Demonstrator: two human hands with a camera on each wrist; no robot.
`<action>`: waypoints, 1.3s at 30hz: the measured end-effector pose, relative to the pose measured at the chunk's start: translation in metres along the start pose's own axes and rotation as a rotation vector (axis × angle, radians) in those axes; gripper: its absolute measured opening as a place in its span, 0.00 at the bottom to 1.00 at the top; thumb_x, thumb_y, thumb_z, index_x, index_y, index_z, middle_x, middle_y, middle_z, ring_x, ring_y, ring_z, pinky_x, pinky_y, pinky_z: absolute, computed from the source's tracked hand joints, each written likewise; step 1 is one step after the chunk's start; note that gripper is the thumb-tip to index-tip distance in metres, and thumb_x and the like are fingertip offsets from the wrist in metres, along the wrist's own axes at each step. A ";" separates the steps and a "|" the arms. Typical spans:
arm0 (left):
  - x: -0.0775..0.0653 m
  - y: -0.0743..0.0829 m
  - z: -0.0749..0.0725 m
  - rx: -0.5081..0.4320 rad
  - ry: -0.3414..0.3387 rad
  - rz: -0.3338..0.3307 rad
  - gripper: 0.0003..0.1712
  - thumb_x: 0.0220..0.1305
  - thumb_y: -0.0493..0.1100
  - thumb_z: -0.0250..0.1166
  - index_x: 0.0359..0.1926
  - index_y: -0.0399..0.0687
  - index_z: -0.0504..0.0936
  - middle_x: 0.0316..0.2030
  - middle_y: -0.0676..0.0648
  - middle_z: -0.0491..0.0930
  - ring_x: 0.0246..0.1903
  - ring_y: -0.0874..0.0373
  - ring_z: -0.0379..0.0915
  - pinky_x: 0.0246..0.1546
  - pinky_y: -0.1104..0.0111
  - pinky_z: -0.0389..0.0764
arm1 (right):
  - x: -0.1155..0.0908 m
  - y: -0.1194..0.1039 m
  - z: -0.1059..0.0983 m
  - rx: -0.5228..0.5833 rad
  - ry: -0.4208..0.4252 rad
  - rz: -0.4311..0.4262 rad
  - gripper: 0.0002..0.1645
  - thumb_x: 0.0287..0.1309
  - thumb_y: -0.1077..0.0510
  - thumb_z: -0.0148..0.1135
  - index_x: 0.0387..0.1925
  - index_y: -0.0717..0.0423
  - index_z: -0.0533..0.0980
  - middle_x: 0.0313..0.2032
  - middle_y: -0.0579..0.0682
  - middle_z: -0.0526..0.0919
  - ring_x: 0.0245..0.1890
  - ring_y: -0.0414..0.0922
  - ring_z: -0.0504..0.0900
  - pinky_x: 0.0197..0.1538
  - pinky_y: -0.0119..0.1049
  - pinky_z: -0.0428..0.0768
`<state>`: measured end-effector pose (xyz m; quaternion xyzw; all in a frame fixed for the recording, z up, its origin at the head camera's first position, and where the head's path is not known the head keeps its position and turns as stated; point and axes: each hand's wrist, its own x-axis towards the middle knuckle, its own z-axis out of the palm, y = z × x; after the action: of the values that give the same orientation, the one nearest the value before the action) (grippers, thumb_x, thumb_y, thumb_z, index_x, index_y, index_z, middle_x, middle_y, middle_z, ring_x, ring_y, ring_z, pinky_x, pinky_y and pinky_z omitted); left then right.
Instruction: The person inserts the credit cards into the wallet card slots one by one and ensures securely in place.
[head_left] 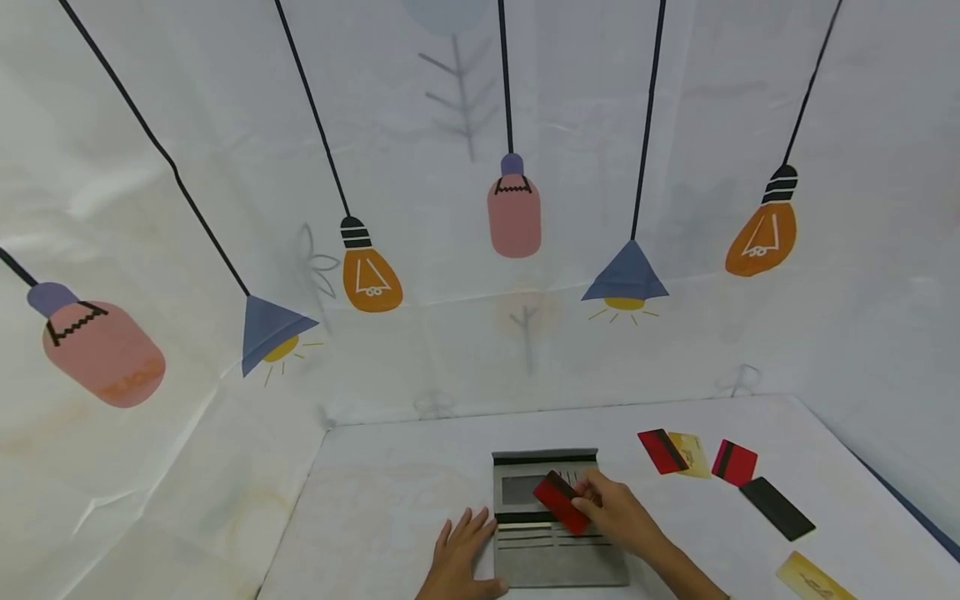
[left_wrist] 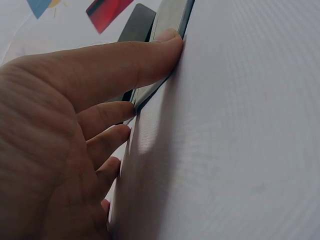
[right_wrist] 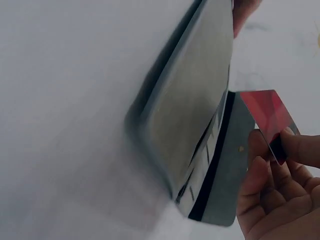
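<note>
An unfolded grey wallet [head_left: 555, 567] with card slots and a dark fold lies on the white table. Above its middle, my right hand [head_left: 618, 515] pinches a red card [head_left: 557, 505] with a black stripe between thumb and fingers; in the right wrist view the red card [right_wrist: 267, 112] is tilted, apart from the slots. My left hand [head_left: 461, 557] lies beside the wallet's left edge with fingers spread. In the left wrist view its thumb rests on the wallet's edge [left_wrist: 167, 22], and the fingers reach along the side.
Right of the wallet lie a red card [head_left: 660, 450] overlapping a yellow card [head_left: 692, 454], another red card [head_left: 735, 462], a black rectangular piece [head_left: 777, 508] and a yellow card [head_left: 813, 577]. A white sheet with printed lamps [head_left: 513, 217] hangs behind the table [head_left: 390, 475].
</note>
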<state>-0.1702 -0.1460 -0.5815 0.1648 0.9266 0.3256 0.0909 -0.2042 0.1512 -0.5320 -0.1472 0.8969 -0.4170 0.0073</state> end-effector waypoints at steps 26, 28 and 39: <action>-0.002 -0.006 0.005 0.007 0.015 0.029 0.50 0.46 0.60 0.78 0.70 0.50 0.72 0.73 0.42 0.65 0.74 0.34 0.53 0.70 0.31 0.46 | 0.018 -0.015 0.038 0.003 -0.059 -0.086 0.06 0.64 0.56 0.65 0.38 0.48 0.75 0.30 0.38 0.80 0.29 0.29 0.74 0.30 0.26 0.76; -0.002 -0.005 0.004 0.004 0.016 0.029 0.50 0.46 0.60 0.78 0.70 0.51 0.72 0.73 0.43 0.65 0.74 0.35 0.53 0.70 0.32 0.46 | 0.019 -0.016 0.039 0.000 -0.065 -0.084 0.06 0.64 0.57 0.65 0.38 0.48 0.75 0.30 0.39 0.80 0.29 0.30 0.75 0.30 0.26 0.77; -0.002 -0.005 0.002 0.005 0.029 0.031 0.50 0.46 0.60 0.78 0.70 0.52 0.71 0.74 0.44 0.64 0.75 0.36 0.53 0.71 0.33 0.45 | 0.023 -0.016 0.044 0.015 -0.085 -0.098 0.06 0.64 0.57 0.65 0.39 0.50 0.74 0.30 0.40 0.81 0.28 0.30 0.75 0.30 0.27 0.76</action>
<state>-0.1689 -0.1496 -0.5859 0.1749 0.9259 0.3269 0.0720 -0.2158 0.1030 -0.5461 -0.2086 0.8843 -0.4170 0.0260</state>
